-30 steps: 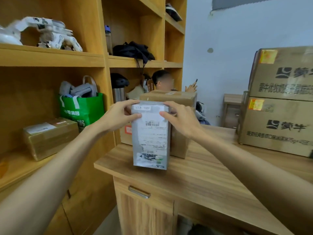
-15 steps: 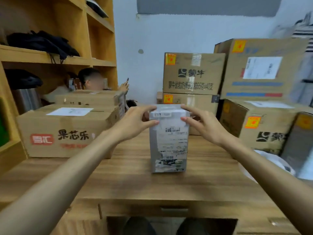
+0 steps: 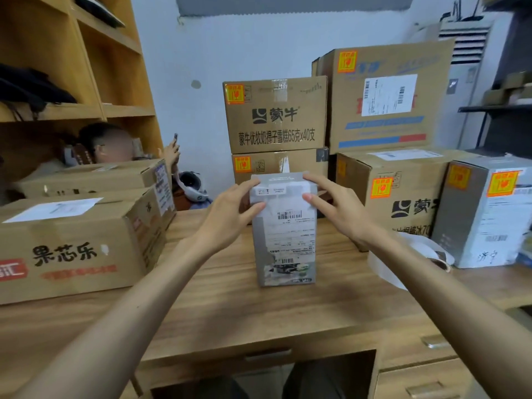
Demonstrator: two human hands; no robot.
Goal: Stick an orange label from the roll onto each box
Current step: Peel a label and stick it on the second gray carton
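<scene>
Since half a second ago the grey box (image 3: 285,240) has barely shifted. It is standing upright near the middle of the wooden desk (image 3: 230,306), in front of the stacked cartons.

The fingertips (image 3: 309,197) are pinching its top edge. The thumbs are pressing the front face and the other fingers are curling over the top, so the left hand (image 3: 227,217) and the right hand (image 3: 342,211) are both grasping the box from either side.

Its front is carrying a white shipping slip but no orange label. Behind it, the tall carton (image 3: 276,116) is already wearing an orange label (image 3: 235,94) at its corner, as are its neighbours.

Something white (image 3: 403,263) is lying beside the right forearm. Whether it is the roll cannot be told.

The person appears to be setting down the next unlabelled box. The next move is likely calling for one hand to let go, fetch the roll, peel a label and press it onto a bare grey patch clear of the barcode.
</scene>
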